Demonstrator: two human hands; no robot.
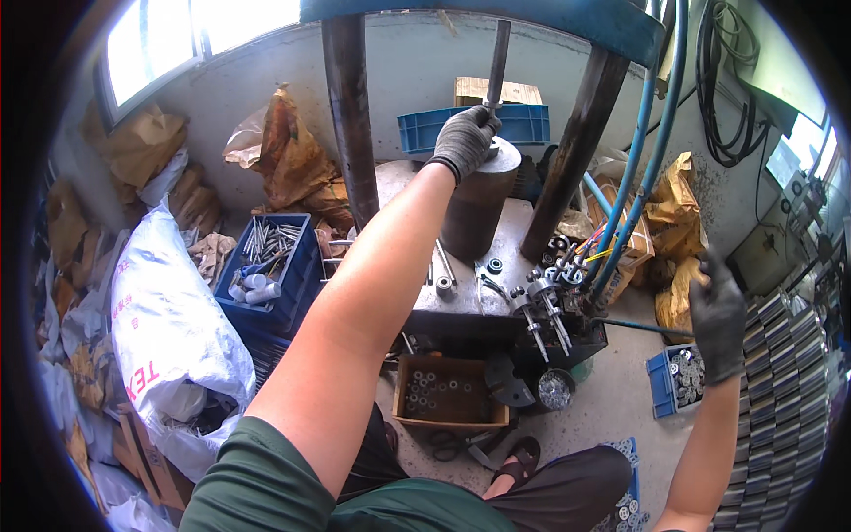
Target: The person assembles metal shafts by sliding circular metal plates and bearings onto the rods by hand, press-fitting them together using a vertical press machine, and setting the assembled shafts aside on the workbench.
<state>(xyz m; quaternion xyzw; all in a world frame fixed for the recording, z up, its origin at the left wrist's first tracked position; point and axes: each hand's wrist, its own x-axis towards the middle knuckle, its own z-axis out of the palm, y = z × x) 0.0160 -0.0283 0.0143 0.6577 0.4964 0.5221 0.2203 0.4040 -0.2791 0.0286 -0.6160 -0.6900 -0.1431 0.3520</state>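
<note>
My left hand (465,144), in a grey knitted glove, reaches forward to the top of a thick steel cylinder (479,208) standing on the press's metal bed. Its fingers are closed just below the lower end of an upright steel rod (500,58); what they hold is hidden by the glove. Out at the right, my right hand (718,324), in a darker glove, is raised over the floor side. Its fingers are stretched upward and I see nothing in them. On the bed (399,182) lie a small ring (495,265) and several shafts with gear-like discs (542,297).
Dark posts (350,115) and blue hoses (640,168) flank the bed. A blue bin of metal pins (270,257) and a white sack (173,328) stand left. Below are a wooden box (452,417) and blue crate (660,386); stacked metal pieces (780,390) line the right.
</note>
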